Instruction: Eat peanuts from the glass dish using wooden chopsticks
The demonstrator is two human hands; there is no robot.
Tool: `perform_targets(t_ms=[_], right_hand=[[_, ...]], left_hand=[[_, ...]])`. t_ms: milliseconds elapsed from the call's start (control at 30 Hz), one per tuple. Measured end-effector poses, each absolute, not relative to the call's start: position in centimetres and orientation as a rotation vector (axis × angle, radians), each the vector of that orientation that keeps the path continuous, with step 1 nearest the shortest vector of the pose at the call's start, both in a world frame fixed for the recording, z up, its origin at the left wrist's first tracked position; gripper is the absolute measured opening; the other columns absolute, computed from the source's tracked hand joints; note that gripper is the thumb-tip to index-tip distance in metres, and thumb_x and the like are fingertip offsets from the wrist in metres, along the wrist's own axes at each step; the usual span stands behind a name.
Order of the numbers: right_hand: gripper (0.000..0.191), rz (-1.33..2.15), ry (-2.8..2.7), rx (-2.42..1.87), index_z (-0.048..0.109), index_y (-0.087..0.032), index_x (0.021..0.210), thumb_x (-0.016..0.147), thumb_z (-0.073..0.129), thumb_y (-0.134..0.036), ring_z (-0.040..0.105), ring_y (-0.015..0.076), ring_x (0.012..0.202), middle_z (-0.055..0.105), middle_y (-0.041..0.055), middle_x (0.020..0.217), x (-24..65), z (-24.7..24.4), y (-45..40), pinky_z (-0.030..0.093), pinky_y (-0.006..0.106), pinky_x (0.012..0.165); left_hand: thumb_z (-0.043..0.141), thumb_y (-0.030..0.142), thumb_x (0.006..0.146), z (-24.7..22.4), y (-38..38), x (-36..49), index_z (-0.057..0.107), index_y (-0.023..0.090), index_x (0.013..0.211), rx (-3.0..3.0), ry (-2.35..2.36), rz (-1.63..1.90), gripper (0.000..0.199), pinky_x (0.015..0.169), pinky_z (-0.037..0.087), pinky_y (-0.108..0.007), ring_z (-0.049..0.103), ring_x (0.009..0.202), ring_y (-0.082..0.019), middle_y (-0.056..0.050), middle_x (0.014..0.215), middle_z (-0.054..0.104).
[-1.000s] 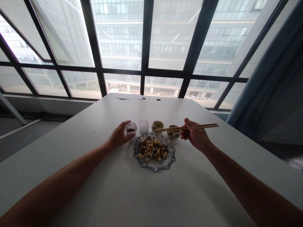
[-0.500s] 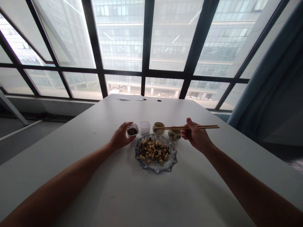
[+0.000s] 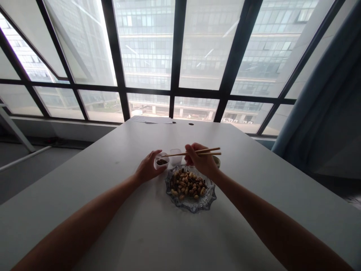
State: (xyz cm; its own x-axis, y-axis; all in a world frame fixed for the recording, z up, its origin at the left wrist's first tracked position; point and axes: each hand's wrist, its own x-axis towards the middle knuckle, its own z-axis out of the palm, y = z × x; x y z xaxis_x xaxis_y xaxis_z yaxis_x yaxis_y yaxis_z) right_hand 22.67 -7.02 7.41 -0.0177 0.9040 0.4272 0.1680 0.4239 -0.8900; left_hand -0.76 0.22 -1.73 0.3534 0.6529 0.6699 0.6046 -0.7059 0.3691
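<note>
My left hand [image 3: 148,168] grips a small white cup [image 3: 161,161] that holds something dark, on the white table [image 3: 141,226]. My right hand [image 3: 199,161] holds a pair of wooden chopsticks [image 3: 191,153], level, with the tips pointing left over the small cups. Just below both hands lies a scalloped glass dish [image 3: 191,189] filled with mixed pale and dark beans. A second, empty white cup [image 3: 175,157] stands behind the chopsticks. My right hand hides most of a ceramic cup [image 3: 217,161].
A sheet of paper [image 3: 152,120] and a round hole [image 3: 191,124] sit at the table's far edge. Beyond it rises a wall of windows with black frames [image 3: 175,60]. A blue curtain [image 3: 324,98] hangs on the right.
My right hand has swung the chopsticks leftward, from beside the ceramic cups to above the white cups. My left hand stays on the small cup. The view has shifted slightly.
</note>
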Motion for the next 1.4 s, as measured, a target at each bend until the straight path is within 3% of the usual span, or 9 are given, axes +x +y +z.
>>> perform_targets(t_ms=[167, 333, 567, 767, 1000, 1400], right_hand=[[0.064, 0.843, -1.532, -1.141, 0.057, -0.018, 0.059, 0.075, 0.058, -0.079, 0.053, 0.0106, 0.031, 0.057, 0.0002, 0.039, 28.0, 10.3, -10.0, 0.040, 0.019, 0.032], [0.060, 1.145, -1.783, -1.305, 0.058, -0.016, 0.059, 0.073, 0.067, -0.073, 0.056, 0.0109, 0.032, 0.061, 0.0016, 0.042, 30.7, 10.1, -11.5, 0.043, 0.018, 0.033], [0.057, 0.864, -1.532, -1.192, 0.059, -0.017, 0.060, 0.072, 0.069, -0.072, 0.057, 0.0125, 0.033, 0.062, 0.0015, 0.043, 29.5, 6.7, -10.7, 0.044, 0.020, 0.032], [0.058, 0.718, -1.469, -1.147, 0.061, -0.017, 0.060, 0.072, 0.068, -0.073, 0.057, 0.0124, 0.033, 0.062, 0.0018, 0.044, 30.7, 8.0, -11.0, 0.044, 0.020, 0.032], [0.057, 0.773, -1.627, -1.179, 0.061, -0.017, 0.060, 0.075, 0.066, -0.072, 0.058, 0.0131, 0.034, 0.061, 0.0022, 0.043, 30.8, 9.2, -12.0, 0.044, 0.021, 0.033], [0.045, 0.588, -2.096, -1.058, 0.065, -0.020, 0.060, 0.088, 0.063, -0.056, 0.057, 0.0120, 0.039, 0.063, 0.0010, 0.049, 30.8, 11.1, -13.6, 0.043, 0.021, 0.036]], left_hand=[[0.070, 0.044, 0.077, -1.6, 0.2, -0.9, 0.044, 0.022, 0.134, 2.482, 1.266, 1.187, 0.066, 0.092, 0.056, -0.045, 0.066, 0.109, -0.029, -0.014, 0.130, 0.061], [0.068, 0.046, 0.078, -1.5, 0.3, -0.8, 0.045, 0.019, 0.134, 2.448, 1.353, 1.128, 0.067, 0.095, 0.053, -0.049, 0.064, 0.112, -0.032, -0.016, 0.131, 0.061], [0.068, 0.047, 0.079, -1.8, 0.5, -1.0, 0.044, 0.022, 0.135, 2.475, 1.341, 1.128, 0.066, 0.091, 0.055, -0.047, 0.067, 0.102, -0.029, -0.013, 0.128, 0.062], [0.068, 0.048, 0.079, -1.7, 0.4, -1.0, 0.046, 0.021, 0.134, 2.478, 1.347, 1.127, 0.065, 0.088, 0.056, -0.045, 0.068, 0.099, -0.028, -0.013, 0.126, 0.063], [0.068, 0.048, 0.079, -1.6, 0.4, -1.0, 0.047, 0.020, 0.133, 2.471, 1.340, 1.125, 0.065, 0.088, 0.056, -0.045, 0.068, 0.100, -0.028, -0.014, 0.125, 0.063], [0.068, 0.047, 0.080, -1.6, 0.4, -0.9, 0.047, 0.022, 0.133, 2.492, 1.320, 1.150, 0.063, 0.088, 0.056, -0.045, 0.068, 0.100, -0.028, -0.013, 0.125, 0.064]])
